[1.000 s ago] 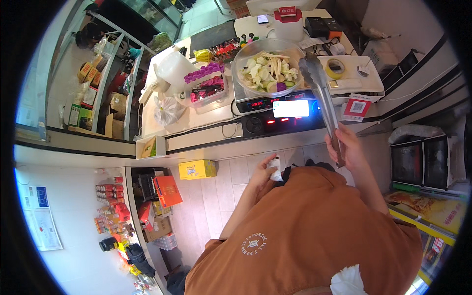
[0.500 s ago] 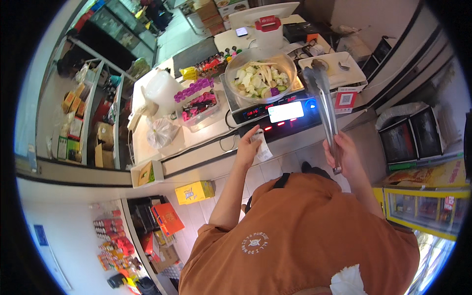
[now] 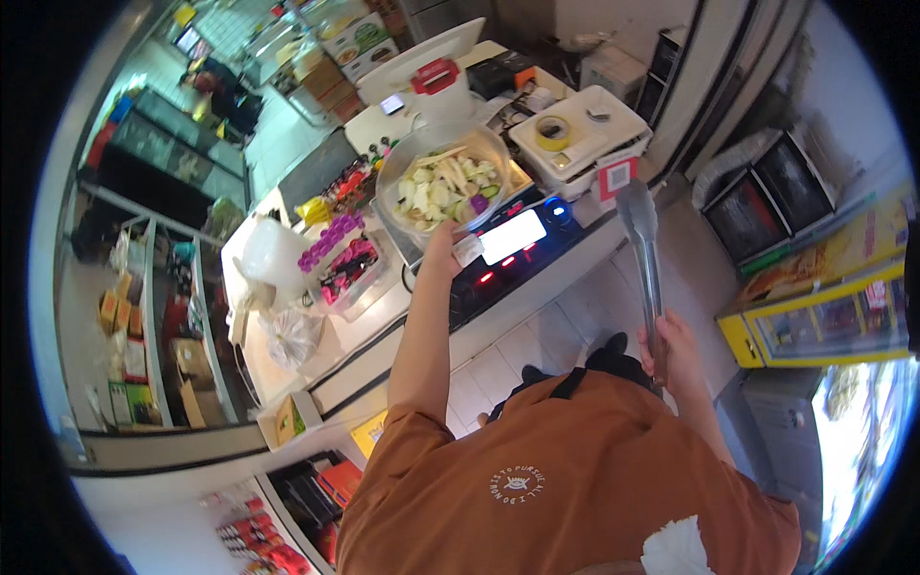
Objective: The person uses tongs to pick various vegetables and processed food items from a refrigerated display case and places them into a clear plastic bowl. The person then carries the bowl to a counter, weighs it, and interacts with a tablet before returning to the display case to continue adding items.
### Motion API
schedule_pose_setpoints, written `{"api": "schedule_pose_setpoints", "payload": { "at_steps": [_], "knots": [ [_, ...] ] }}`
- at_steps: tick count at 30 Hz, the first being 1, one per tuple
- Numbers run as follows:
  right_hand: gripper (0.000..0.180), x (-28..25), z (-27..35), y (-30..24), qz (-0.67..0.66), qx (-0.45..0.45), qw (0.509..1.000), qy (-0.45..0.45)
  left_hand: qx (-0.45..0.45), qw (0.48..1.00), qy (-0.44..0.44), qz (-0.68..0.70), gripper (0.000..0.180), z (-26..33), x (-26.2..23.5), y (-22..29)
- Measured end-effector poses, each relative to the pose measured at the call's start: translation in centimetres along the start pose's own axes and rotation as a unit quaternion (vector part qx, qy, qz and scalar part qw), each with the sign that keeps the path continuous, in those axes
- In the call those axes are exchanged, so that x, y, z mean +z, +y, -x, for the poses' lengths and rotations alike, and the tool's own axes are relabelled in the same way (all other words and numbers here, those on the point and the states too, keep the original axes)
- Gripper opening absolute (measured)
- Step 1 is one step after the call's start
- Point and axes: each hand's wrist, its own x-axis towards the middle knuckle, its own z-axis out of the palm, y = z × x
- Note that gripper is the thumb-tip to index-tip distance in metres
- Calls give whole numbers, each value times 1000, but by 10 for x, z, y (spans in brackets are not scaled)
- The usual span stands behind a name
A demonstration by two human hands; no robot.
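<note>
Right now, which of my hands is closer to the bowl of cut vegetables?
Left. Your left hand is right at the near rim of the bowl of cut vegetables, holding a small white item. Your right hand is well back, gripping metal tongs.

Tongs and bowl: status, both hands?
Right hand shut on tongs, held short of the counter. Left hand at bowl rim, holding a small white container. Bowl full of cut vegetables, on the scale. Nothing between tongs and bowl.

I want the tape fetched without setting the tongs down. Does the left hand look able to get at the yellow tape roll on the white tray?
Probably yes: the left hand is at the bowl, and the tape roll lies uncovered on the tray beside it.
</note>
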Motion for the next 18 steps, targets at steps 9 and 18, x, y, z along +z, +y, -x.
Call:
{"api": "schedule_pose_setpoints", "payload": {
  "at_steps": [9, 18],
  "knots": [
    [32, -27, -2, -13, -23, -54, 995, 78, -22, 995, -78, -57, 35, 89, 49, -49],
    [45, -153, 4, -54, 39, -116, 959, 255, -81, 918, -264, -286, 42, 143, 212, -151]
  ]
}}
